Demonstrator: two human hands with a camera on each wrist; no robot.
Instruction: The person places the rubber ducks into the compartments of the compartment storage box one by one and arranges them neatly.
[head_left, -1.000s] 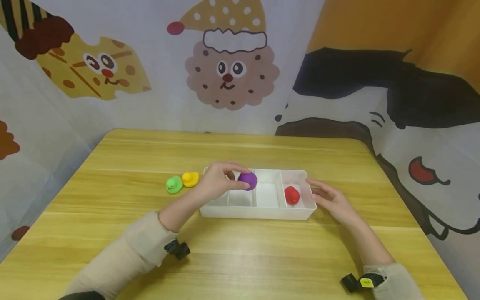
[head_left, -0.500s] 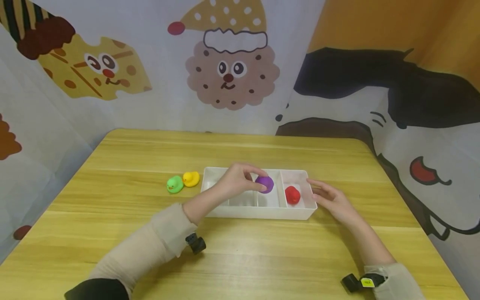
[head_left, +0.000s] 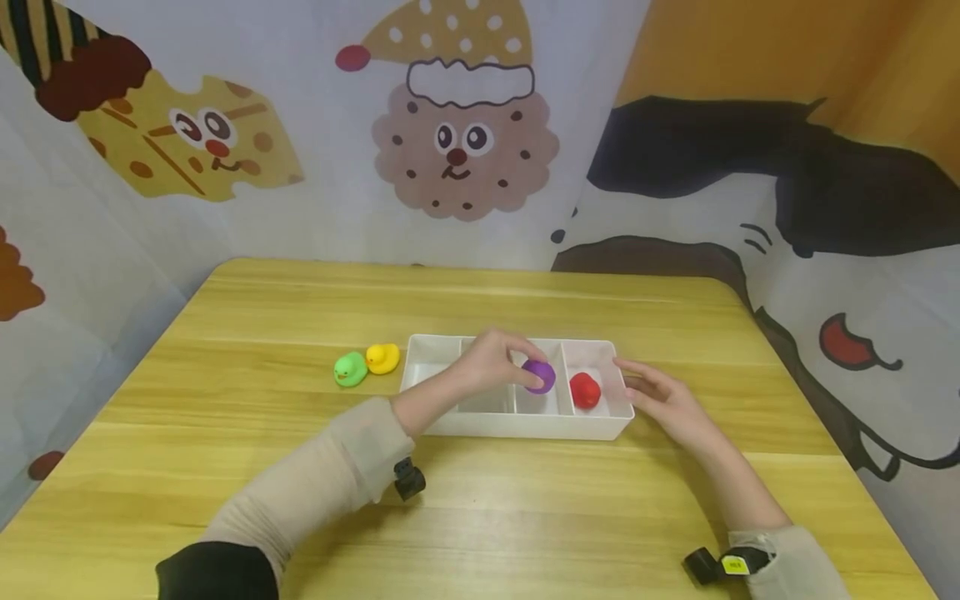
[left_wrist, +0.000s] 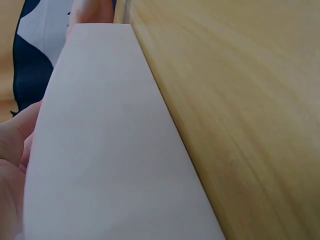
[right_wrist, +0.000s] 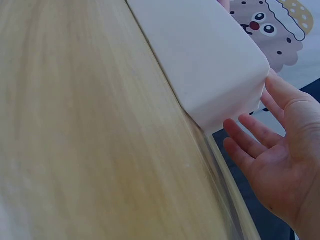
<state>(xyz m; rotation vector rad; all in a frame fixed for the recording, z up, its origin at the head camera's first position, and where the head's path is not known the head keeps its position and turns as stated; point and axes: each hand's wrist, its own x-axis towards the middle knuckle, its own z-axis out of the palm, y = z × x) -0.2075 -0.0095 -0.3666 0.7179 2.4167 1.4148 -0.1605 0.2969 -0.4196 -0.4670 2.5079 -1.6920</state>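
We find the white cloth backdrop printed with cartoon food and animal figures spanning the upper part of the head view and running down both sides. Below it, the yellow-brown wood-grained table fills the middle and bottom of the frame. At its centre we record the white plastic rectangular tray, its long side across the picture, divided into four compartments. A beige sleeve enters at lower left; a second beige cuff lies at lower right. The left hand, at frame centre over the tray, is closed in a pinch, thumb and fingers gripping the toy described below; in the left wrist view the tray wall hides its fingertips. The right hand, right of centre, is relaxed and grips nothing: its thumb touches the rounded corner at the tray's right end, as the right wrist view confirms, with the other fingers loosely bent beside the end wall. We note one black wrist device below the tray and another at lower right. The purple rounded toy is at the third compartment from the left; we cannot tell whether it touches the floor there. The yellow toy duck and bright green toy duck stand side by side on the table, left of the tray. The red rounded toy lies in the rightmost compartment.
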